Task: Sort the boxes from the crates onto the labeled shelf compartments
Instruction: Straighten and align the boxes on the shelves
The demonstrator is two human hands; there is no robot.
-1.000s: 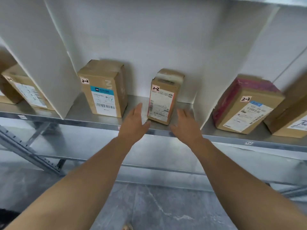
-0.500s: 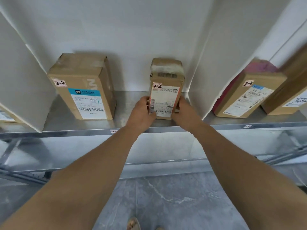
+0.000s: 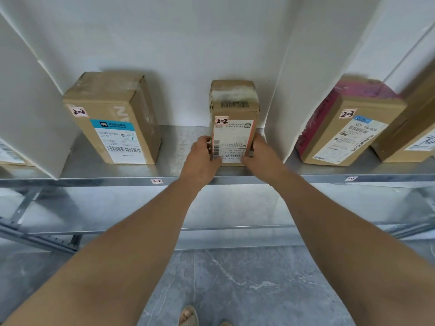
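Box (image 3: 233, 128) marked 2-2 stands upright on the metal shelf (image 3: 94, 178), in the compartment tagged 2-2, right of a larger box (image 3: 113, 118), beside the white divider (image 3: 282, 90). The left hand (image 3: 200, 158) and right hand (image 3: 263, 156) clasp its lower sides, fingers curled together, thumbs on its front.

I have a single view: a wide-angle camera on the person's head, facing forward and down. It sits near the metal shelf (image 3: 94, 179), whose front edge runs level across mid-frame. Above that edge I see the compartments (image 3: 183, 147); below it, the floor (image 3: 235, 278).
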